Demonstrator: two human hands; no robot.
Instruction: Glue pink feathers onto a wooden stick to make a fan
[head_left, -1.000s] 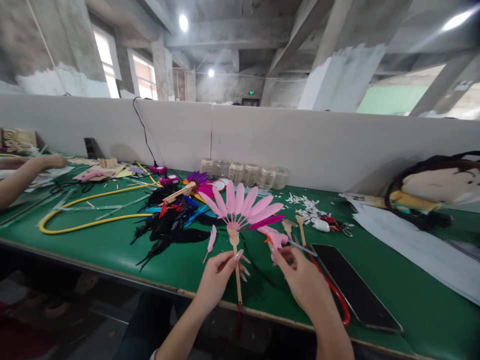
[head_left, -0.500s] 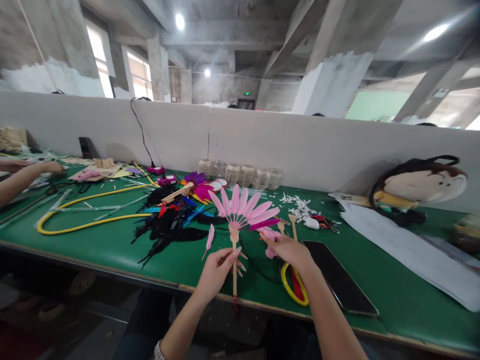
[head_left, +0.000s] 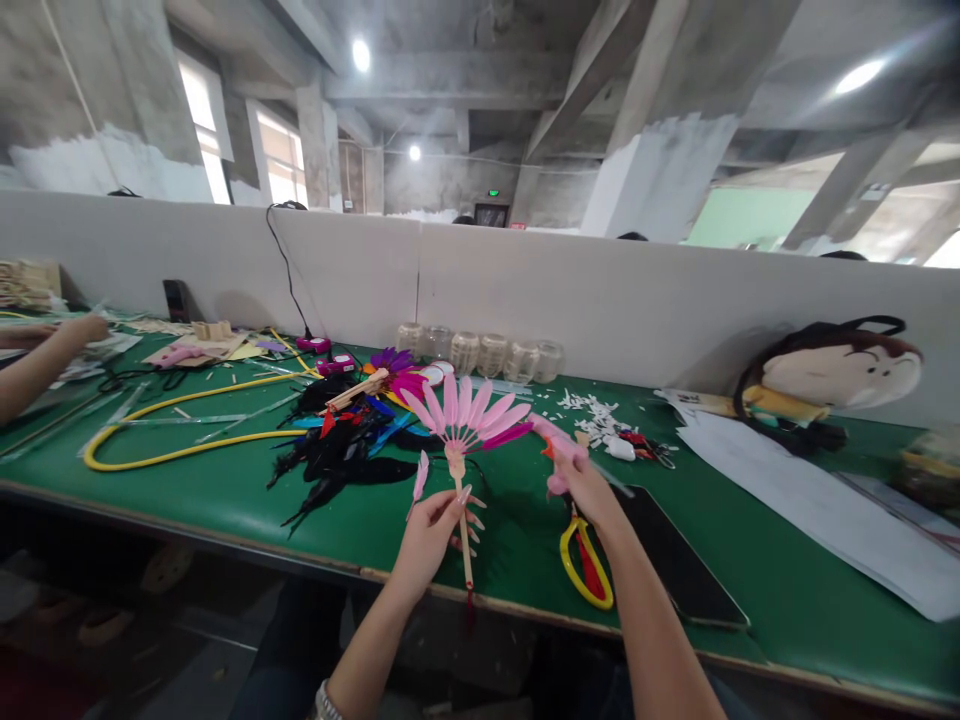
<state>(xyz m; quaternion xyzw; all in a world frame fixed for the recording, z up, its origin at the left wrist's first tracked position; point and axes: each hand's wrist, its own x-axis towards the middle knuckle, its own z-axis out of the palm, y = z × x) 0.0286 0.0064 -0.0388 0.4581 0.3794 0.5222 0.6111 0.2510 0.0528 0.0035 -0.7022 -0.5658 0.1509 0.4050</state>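
My left hand (head_left: pixel 431 530) pinches the wooden stick of a fan of pink feathers (head_left: pixel 466 412) and holds it upright over the green table (head_left: pixel 225 490). My right hand (head_left: pixel 587 485) grips a pink glue gun (head_left: pixel 556 447), lifted just right of the fan with its nozzle towards the feathers. One loose pink feather (head_left: pixel 420 476) lies on the table left of my left hand. Yellow and red scissors (head_left: pixel 585 560) lie below my right hand.
A pile of black, blue and red feathers (head_left: pixel 337 450) and a purple feather fan (head_left: pixel 397 372) lie left of centre. A yellow hose (head_left: pixel 172 432), glass jars (head_left: pixel 487 352), a dark phone (head_left: pixel 667 560), white paper (head_left: pixel 817 500) and a plush bag (head_left: pixel 832 380) are on the table. Another person's arm (head_left: pixel 37 360) reaches in at far left.
My right hand has taken the pink glue gun off the table and raised it beside the fan. The fan has shifted slightly left.
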